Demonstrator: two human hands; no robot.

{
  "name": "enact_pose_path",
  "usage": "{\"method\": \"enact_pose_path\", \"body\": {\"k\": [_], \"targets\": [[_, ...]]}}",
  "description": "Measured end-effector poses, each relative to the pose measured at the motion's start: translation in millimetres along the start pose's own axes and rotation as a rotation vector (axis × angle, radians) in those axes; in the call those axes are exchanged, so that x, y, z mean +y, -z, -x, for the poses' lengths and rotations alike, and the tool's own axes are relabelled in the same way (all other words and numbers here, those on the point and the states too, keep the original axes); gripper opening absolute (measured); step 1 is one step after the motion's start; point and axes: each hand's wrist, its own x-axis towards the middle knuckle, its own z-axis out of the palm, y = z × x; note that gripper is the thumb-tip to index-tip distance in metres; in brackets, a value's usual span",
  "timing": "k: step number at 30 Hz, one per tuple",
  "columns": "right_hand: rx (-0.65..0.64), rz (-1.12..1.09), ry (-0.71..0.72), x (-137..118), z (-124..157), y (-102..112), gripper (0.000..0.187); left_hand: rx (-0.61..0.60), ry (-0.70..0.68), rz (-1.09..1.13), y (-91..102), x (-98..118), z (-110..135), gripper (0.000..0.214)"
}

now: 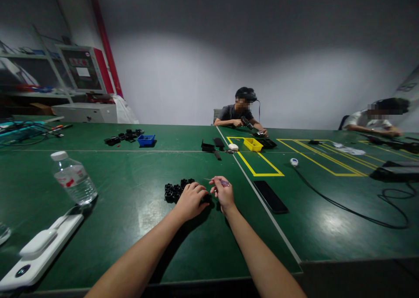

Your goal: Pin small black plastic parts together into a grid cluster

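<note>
My left hand (193, 200) rests over the right end of a cluster of black plastic parts (173, 191), its fingers curled down onto one of them. That part is mostly hidden under the fingers. Just to the right, my right hand (224, 194) is closed around a small screwdriver (225, 183) with a purplish, see-through handle. Its thin shaft sticks out to the left, above the fingers of my left hand and apart from the cluster. The black parts stand close together on the green table (131, 245).
A phone (270, 196) lies right of my right hand. Leftward are a water bottle (74, 178) and a white device (42, 250). Farther back stand a blue bin (145, 140) and a yellow bin (253, 144). A cable (340, 206) runs rightward. Two people sit across the table.
</note>
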Motion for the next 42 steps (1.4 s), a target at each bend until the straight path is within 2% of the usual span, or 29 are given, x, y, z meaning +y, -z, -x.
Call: {"method": "enact_pose_path", "body": {"k": [8, 16, 24, 33, 42], "targets": [[0.016, -0.016, -0.009, -1, 0, -1, 0.039, 0.009, 0.111, 0.05, 6.8, -3, 0, 0.029], [0.008, -0.001, -0.001, -2, 1, -1, 0.034, 0.102, 0.222, 0.084, 11.1, -13, -1, 0.031], [0.004, 0.007, 0.011, -4, 2, -1, 0.035, 0.141, 0.267, 0.053, 13.6, -19, 0, 0.034], [-0.09, 0.002, 0.007, -10, 9, -1, 0.039, 0.149, 0.357, 0.046, 14.3, -24, -1, 0.033], [-0.153, 0.046, 0.041, -8, 10, -2, 0.038, 0.141, 0.382, 0.043, 14.8, -25, -1, 0.036]]}}
